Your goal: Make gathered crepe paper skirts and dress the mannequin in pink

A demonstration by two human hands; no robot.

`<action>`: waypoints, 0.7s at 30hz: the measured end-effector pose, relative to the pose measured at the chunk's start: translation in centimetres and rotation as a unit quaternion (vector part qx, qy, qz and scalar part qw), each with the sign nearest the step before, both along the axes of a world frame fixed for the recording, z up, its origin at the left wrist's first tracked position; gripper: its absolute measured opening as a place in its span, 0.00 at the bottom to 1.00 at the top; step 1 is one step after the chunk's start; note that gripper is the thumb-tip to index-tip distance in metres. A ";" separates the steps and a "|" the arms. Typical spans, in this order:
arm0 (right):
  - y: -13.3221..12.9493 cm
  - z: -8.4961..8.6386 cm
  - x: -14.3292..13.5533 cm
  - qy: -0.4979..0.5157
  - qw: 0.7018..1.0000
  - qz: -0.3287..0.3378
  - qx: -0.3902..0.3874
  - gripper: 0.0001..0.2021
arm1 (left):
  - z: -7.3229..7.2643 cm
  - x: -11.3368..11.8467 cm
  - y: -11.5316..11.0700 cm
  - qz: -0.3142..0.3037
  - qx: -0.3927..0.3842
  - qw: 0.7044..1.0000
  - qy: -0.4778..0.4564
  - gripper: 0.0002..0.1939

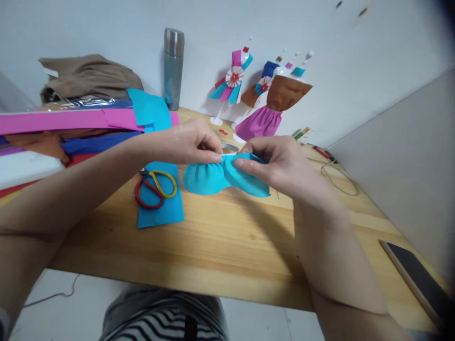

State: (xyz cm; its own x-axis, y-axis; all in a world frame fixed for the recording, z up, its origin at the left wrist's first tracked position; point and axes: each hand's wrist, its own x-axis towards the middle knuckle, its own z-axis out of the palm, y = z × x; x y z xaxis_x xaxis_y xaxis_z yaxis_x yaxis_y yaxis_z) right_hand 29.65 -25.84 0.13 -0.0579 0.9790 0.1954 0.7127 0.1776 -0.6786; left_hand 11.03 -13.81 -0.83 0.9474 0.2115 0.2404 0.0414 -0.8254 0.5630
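A turquoise strip of paper or fabric (208,179), gathered along its top edge, hangs between both hands above the table. My left hand (190,142) pinches the gathered edge at its left part. The right part is held between the thumb and fingers of my right hand (275,163). Just behind the strip, between the hands, sits a roll of tape (230,148). Scissors with one red and one yellow handle (155,189) lie left of the strip, on a flat turquoise sheet (161,213).
Small dressed figures on stands (234,78) line the back wall, beside a metal bottle (174,68). Coloured sheets (71,121) and brown cloth (92,78) are piled at left. A phone (414,279) and a cable (341,182) lie at right on the wooden table (213,251).
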 end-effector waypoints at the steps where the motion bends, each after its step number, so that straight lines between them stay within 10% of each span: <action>1: 0.1 0.0 0.0 0.002 1.000 -0.002 -0.003 0.11 | 0.0 0.0 0.0 0.002 -0.004 1.000 0.003 0.11; 21: 0.2 -0.2 -0.1 0.032 0.999 -0.019 0.010 0.08 | 0.4 -0.2 -0.3 -0.010 -0.025 0.999 0.027 0.16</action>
State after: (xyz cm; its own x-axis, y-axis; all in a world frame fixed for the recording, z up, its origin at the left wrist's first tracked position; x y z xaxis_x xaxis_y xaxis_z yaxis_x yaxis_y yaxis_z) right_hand 29.53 -25.62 -0.03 -0.0074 0.9762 0.2166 0.6747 0.1647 -0.7194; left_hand 10.84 -14.12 -0.47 0.9628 0.2031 0.1784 0.0569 -0.7976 0.6005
